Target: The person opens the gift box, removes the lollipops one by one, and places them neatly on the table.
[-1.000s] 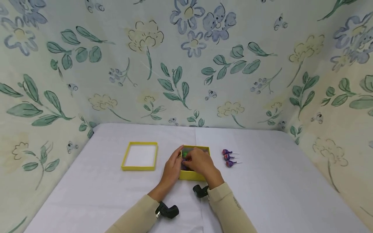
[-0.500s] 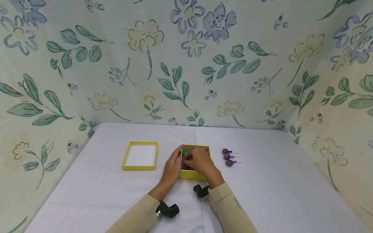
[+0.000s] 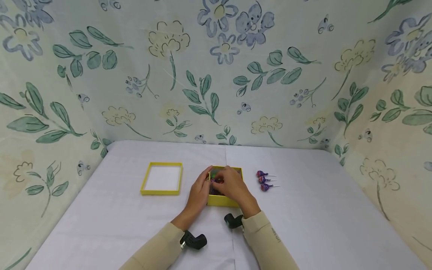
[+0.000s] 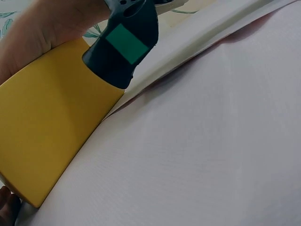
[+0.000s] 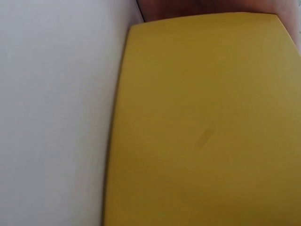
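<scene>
Right hand has shifted just a touch since a second ago, one finger now poking up higher over the yellow box; big to small from there, floral fabric hangs behind a white-covered table; the box sits near the middle of it, top open, and a shallow yellow lid lies well to its left; left hand rests along the box's left side, fingers pretty straight; the right hand's fingers bend down into the box, thumb and index close together, but I can't tell whether they've got hold of anything; only the left wrist view catches the green patch on a dark wrist camera; three purple-wrapped lollipops lie right of the box; some green wrapper shows inside; only the right wrist view reveals a faint smudge on the box wall.
</scene>
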The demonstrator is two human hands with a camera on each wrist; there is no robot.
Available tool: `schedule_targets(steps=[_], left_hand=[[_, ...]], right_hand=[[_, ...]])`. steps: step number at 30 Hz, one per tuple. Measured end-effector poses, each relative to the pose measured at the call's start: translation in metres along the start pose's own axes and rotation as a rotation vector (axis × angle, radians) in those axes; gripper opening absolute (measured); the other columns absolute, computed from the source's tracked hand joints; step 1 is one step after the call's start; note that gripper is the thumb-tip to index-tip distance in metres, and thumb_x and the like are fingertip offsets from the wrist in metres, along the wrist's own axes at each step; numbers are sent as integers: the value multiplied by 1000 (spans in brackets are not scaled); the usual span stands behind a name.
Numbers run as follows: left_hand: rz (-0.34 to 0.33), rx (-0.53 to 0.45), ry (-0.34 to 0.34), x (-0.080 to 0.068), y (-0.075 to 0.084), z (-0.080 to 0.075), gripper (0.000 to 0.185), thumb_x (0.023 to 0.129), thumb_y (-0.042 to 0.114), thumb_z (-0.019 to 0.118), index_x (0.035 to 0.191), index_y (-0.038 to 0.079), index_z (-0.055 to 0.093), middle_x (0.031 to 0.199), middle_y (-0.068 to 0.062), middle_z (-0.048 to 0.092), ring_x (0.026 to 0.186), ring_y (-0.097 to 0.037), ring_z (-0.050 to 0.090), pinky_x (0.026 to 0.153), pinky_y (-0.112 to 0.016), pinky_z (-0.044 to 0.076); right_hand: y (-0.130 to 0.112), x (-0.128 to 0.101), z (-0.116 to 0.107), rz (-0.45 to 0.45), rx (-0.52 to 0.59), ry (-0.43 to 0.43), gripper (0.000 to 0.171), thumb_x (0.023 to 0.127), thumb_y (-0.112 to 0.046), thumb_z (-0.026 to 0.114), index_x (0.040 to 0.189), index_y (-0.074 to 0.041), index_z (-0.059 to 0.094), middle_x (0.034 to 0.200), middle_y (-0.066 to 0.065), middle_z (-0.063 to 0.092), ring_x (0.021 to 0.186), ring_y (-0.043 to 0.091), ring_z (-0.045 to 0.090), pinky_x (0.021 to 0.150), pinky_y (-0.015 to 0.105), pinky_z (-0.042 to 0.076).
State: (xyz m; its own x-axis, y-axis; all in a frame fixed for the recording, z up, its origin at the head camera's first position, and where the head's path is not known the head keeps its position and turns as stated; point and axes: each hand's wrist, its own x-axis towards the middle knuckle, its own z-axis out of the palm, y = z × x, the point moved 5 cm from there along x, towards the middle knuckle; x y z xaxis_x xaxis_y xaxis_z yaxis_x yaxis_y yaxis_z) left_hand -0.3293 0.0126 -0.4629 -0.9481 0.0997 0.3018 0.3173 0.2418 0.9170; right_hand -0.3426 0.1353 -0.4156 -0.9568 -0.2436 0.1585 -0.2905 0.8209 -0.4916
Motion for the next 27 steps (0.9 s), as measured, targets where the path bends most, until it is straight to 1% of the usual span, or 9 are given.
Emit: schedule_targets(steps=[4,8,14,17,19,23,27], left_hand=[[-6,-1,0,0,0,0,49,99,11,35,147,21,41,150,3,40,138,-17,35,113,-43,29],[-25,5,-4,0,-1,0,49,99,12,35,148,22,40,150,3,39,139,-16,34,113,-42,29],[-28,8,-1,2,-4,0,49,100,14,34,148,21,40,151,3,39,138,-16,34,113,-42,29],[-40,16,-3,2,-6,1,49,100,16,34,148,21,40,151,5,38,138,-15,35,113,-41,30],[-36,14,-5,3,-5,1,49,100,17,34,148,20,40,151,3,38,138,-16,35,113,-42,30],[-36,17,-4,3,-5,1,48,100,17,33,148,20,40,151,3,39,138,-16,35,113,-42,30],[-27,16,0,3,-4,1,48,100,16,34,148,19,40,150,2,40,138,-17,35,113,-42,30]], right_hand=[[0,0,-1,-10,32,8,21,84,-28,74,92,-9,74,91,5,57,82,16,57,71,27,53],[0,0,-2,-6,47,27,21,83,-29,74,92,-10,75,90,3,55,83,15,56,72,26,53],[2,0,-5,-23,107,78,21,84,-27,73,94,-8,74,91,5,55,86,18,56,77,31,54],[2,-1,-7,-17,145,104,21,84,-27,73,95,-9,74,93,6,57,89,20,58,80,34,54],[3,-2,-9,-12,162,123,20,85,-28,73,95,-10,74,93,5,57,90,21,58,80,34,54],[2,-4,-13,-12,188,166,20,85,-28,73,95,-11,74,94,6,59,89,23,58,77,35,52],[3,-4,-15,-4,214,197,20,84,-29,73,94,-12,74,93,4,58,86,22,56,73,33,48]])
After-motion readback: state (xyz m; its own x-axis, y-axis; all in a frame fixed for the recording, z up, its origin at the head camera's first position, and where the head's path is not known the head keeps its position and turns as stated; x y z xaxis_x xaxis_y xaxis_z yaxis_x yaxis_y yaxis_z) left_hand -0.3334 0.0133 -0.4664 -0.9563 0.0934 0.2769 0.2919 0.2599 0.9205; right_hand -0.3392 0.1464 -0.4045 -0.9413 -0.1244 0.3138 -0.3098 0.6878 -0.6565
